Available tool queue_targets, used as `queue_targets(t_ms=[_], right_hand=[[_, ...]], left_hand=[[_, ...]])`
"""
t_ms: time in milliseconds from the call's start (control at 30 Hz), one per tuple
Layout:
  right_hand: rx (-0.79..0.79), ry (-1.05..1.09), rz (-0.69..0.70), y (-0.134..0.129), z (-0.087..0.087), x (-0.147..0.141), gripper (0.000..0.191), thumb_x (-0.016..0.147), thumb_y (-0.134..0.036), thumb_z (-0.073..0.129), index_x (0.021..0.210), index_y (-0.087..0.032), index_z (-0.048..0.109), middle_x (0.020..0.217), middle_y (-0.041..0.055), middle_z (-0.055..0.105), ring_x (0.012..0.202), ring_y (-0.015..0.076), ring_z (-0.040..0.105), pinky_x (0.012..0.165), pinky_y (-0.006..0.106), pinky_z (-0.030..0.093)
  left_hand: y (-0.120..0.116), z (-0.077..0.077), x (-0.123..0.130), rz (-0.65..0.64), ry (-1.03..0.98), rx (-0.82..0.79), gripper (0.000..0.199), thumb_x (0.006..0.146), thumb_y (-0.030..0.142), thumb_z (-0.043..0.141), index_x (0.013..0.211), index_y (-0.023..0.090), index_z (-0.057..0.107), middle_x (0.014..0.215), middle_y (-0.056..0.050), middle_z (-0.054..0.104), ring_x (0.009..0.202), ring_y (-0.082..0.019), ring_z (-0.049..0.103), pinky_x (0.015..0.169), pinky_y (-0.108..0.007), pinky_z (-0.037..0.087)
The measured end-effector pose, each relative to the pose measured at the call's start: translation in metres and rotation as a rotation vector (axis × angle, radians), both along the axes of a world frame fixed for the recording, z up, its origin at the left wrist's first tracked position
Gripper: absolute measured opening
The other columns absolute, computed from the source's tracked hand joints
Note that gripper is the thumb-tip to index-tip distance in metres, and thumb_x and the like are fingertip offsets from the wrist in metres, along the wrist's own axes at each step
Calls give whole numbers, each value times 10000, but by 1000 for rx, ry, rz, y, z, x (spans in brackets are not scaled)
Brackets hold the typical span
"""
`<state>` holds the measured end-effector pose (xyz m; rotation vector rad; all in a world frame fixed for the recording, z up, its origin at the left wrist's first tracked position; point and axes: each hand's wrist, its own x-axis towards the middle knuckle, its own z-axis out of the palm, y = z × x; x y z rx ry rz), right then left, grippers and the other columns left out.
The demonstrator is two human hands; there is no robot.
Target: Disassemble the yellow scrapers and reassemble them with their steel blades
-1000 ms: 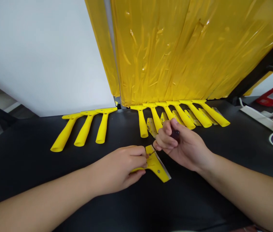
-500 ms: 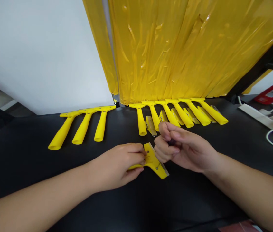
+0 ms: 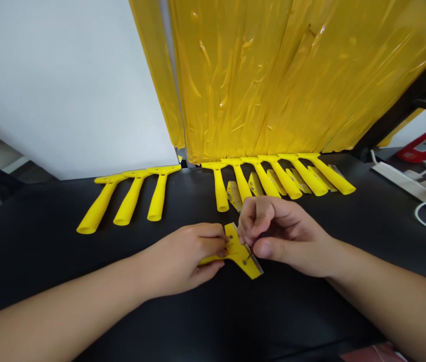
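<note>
Holding one scraper point(image 3: 248, 265) and one screwdriver point(image 3: 251, 252) before nine handles point(image 3: 220, 190).

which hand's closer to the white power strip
Right. The right hand is by the scraper's blade, left of the power strip; the left hand is farther left, on the scraper's handle.

A flat yellow scraper point(image 3: 238, 255) is showing two screws and a pale blade edge, its head slanting over the black tabletop point(image 3: 198, 327) while its handle is sitting in the left hand point(image 3: 194, 256). A mostly hidden, thin-shafted driver point(image 3: 250, 255) is tilting from the right hand point(image 3: 292, 241) toward the nearer screw point(image 3: 244, 262).
</note>
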<state>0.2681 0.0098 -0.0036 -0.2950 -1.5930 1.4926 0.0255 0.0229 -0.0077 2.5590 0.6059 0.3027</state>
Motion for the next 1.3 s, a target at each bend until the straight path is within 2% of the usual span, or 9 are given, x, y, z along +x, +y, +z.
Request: queue_targets(t_ms=[233, 367, 500, 600, 767, 967, 1067, 1200, 1300], right_hand=[[80, -65, -92, 6, 3, 9, 128, 897, -93, 775, 969, -197, 757, 849, 26, 696, 782, 153, 646, 708, 305, 502], [-42, -63, 125, 5, 6, 4, 155, 1016, -217, 663, 1104, -153, 772, 873, 63, 718, 827, 165, 684, 759, 316, 537], [-309, 109, 276, 0, 1, -5, 274, 1080, -402, 553, 1203, -181, 658, 669, -56, 498, 621, 114, 520, 692, 292, 486], [-332, 192, 289, -2, -3, -8, 137, 1049, -350, 631, 1052, -223, 579, 654, -86, 462, 576, 88, 418, 684, 262, 432], [-244, 115, 279, 6, -2, -3, 328, 1086, -375, 527, 887, -150, 658, 932, 64, 625, 841, 157, 610, 808, 333, 491], [-452, 176, 291, 3, -2, -7, 355, 1095, -517, 450, 990, -214, 604, 613, -90, 351, 548, 109, 300, 681, 299, 419], [-432, 196, 268, 2, -2, -9, 288, 1031, -508, 604, 950, -239, 540, 674, -76, 400, 596, 114, 347, 693, 293, 425], [-339, 168, 266, 7, -1, -7, 410, 1085, -446, 498, 790, -179, 597, 786, 9, 519, 727, 145, 502, 750, 331, 483], [-362, 176, 297, 6, -1, -8, 495, 1112, -510, 394, 810, -184, 611, 606, -60, 383, 566, 115, 363, 703, 311, 452]], left_hand=[[0, 0, 0, 3, -17, 19, 117, 967, 169, 615, 1021, 167, 719, 983, -45, 634, 900, -166, 669, 825, -272, 555], [0, 1, 0, 21, -8, -22, 156, 974, 175, 601, 1063, 204, 726, 1019, -43, 646, 940, -175, 680, 875, -290, 565], [-1, 2, 1, 40, 3, -35, 148, 963, 178, 602, 1042, 202, 726, 1010, -50, 644, 943, -186, 685, 882, -299, 574], [-1, 2, 1, 39, -1, -13, 140, 960, 175, 602, 1019, 190, 728, 988, -51, 634, 904, -180, 681, 848, -291, 578], [-2, 0, 0, 41, 0, -18, 162, 964, 182, 608, 1076, 200, 723, 1040, -58, 652, 955, -188, 689, 911, -302, 579], [-2, 1, 0, 42, -1, -3, 159, 942, 164, 611, 1047, 192, 728, 1006, -60, 646, 915, -187, 684, 859, -290, 583], [-2, 0, -1, 42, -13, -2, 153, 940, 161, 611, 1038, 194, 724, 999, -56, 643, 893, -181, 681, 841, -288, 586], [-1, -1, -1, 40, -6, 0, 168, 959, 182, 601, 1075, 192, 723, 1027, -65, 645, 916, -188, 685, 868, -303, 586], [-1, -2, -1, 40, 1, -2, 159, 969, 191, 589, 1051, 174, 724, 1015, -70, 641, 918, -190, 683, 857, -302, 585]])
